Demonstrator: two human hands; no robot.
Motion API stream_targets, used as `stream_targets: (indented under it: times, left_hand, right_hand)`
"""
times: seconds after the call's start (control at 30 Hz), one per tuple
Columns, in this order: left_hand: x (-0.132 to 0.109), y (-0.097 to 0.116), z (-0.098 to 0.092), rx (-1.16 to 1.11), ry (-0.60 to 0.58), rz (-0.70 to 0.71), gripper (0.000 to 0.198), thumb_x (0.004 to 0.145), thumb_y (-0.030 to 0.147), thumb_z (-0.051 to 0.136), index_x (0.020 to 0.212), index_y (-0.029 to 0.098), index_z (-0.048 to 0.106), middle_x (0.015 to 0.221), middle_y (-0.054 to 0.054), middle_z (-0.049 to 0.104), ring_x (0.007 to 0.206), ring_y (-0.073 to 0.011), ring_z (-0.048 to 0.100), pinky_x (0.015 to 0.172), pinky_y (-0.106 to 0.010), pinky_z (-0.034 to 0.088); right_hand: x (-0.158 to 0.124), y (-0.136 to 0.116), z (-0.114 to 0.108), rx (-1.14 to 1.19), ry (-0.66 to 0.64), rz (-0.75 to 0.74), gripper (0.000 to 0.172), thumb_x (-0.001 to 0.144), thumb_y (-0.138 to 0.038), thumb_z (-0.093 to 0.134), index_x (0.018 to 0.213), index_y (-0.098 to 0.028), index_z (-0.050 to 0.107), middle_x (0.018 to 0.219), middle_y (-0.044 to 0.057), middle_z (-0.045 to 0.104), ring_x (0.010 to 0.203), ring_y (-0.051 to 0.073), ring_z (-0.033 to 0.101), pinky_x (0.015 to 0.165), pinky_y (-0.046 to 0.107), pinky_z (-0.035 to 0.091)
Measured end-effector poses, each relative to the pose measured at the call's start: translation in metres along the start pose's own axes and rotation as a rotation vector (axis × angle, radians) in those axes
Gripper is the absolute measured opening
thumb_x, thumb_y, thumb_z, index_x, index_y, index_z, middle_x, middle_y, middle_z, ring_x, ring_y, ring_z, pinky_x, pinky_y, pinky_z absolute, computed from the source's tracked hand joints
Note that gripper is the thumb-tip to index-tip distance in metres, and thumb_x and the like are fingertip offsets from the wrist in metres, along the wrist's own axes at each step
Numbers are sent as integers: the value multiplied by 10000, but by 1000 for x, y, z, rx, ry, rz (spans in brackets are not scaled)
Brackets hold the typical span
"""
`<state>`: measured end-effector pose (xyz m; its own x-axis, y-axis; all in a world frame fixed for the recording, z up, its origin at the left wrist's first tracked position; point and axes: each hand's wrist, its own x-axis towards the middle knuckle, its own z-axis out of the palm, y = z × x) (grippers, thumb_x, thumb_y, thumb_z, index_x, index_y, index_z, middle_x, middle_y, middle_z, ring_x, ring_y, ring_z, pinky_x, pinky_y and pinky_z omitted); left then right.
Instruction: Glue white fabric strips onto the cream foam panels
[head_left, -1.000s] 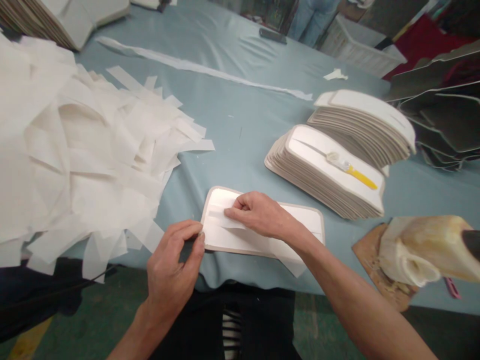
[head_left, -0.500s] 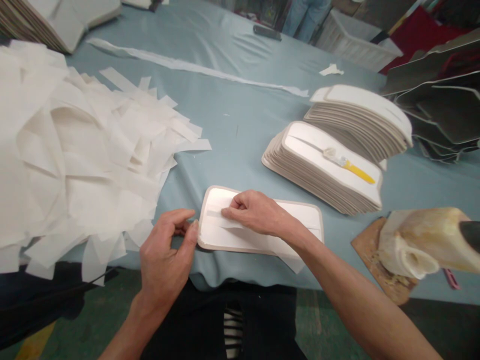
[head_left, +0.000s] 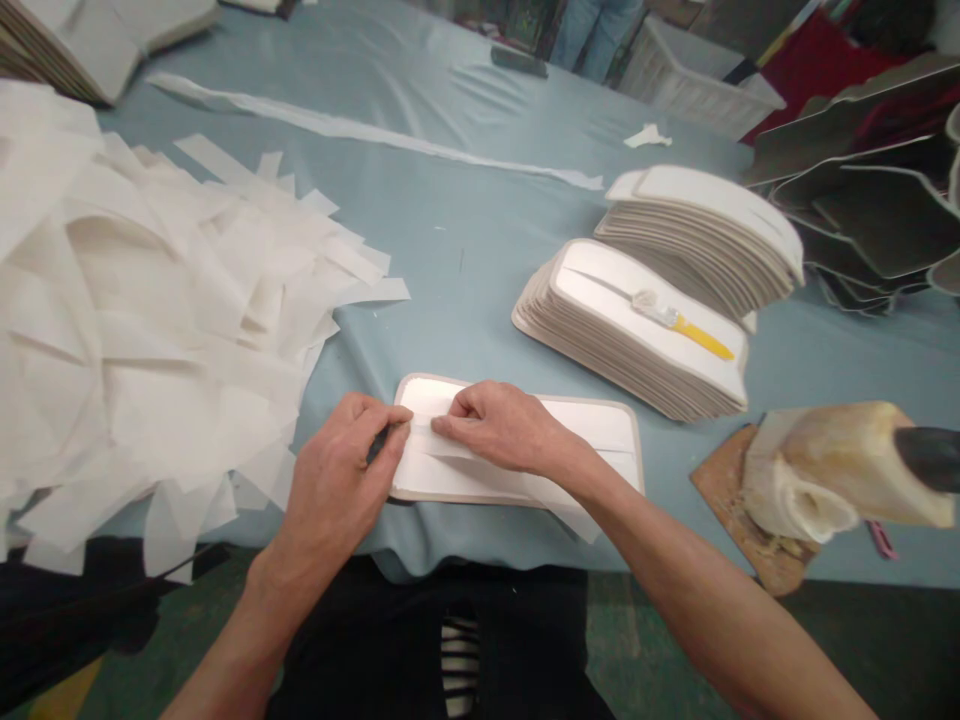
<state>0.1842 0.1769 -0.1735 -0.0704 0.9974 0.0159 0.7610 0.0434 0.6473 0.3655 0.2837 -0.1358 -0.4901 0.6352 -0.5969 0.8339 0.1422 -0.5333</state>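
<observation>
A pale rectangular panel (head_left: 600,430) with rounded corners and a beige rim lies flat at the table's front edge, a slit running along it. Across it lies a thin white strip (head_left: 574,520), whose right end sticks out past the panel's front rim. My right hand (head_left: 499,425) is closed over the panel's left half, thumb and fingers pinching the strip. At the panel's left edge my left hand (head_left: 349,450) is closed too, thumb and forefinger meeting at what looks like the strip's left end. The fingers partly hide that end.
A large heap of white strips (head_left: 165,320) spreads at the left. Behind the panel stand two stacks of similar panels (head_left: 630,330), a yellow-handled brush (head_left: 697,335) lying on one. A stained container (head_left: 832,460) rests on a brown board (head_left: 720,480) at the right.
My left hand has moved right and slightly up onto the panel's left edge, and its thumb and forefinger have come together. My right hand keeps its pinch on the strip.
</observation>
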Motion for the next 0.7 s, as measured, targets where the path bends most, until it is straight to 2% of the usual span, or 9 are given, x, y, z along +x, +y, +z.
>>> stream_targets:
  times: [0.17, 0.33, 0.5, 0.7]
  left_hand:
    - [2, 1, 2, -5, -7, -58, 221, 982, 360, 523, 981, 226, 698, 956, -39, 645, 929, -223, 650, 829, -363, 484]
    - [2, -2, 7, 35, -16, -88, 211, 976, 382, 516, 943, 253, 680, 974, -29, 650, 927, -230, 651, 799, -365, 463]
    - [0, -6, 10, 141, 3, -89, 200, 982, 391, 517, 954, 278, 679, 996, -29, 673, 928, -250, 671, 716, -365, 443]
    - [-2, -4, 12, 219, 19, -89, 246, 1003, 424, 487, 985, 277, 683, 1034, -42, 682, 947, -266, 687, 684, -362, 428]
  right_hand:
    - [-8, 2, -3, -57, 4, 8, 330, 936, -470, 604, 771, -194, 682, 750, 17, 685, 680, 149, 507, 630, 287, 276]
    - [-23, 13, -11, -74, -51, 45, 318, 912, -445, 638, 716, -196, 617, 705, -9, 640, 662, 135, 471, 634, 284, 267]
    - [-36, 40, -20, -28, -47, 84, 327, 923, -430, 625, 700, -193, 599, 650, -40, 546, 631, 117, 443, 621, 278, 268]
    - [-54, 81, -26, 119, -17, 68, 365, 892, -512, 610, 727, -186, 610, 685, -31, 546, 678, 126, 464, 621, 262, 302]
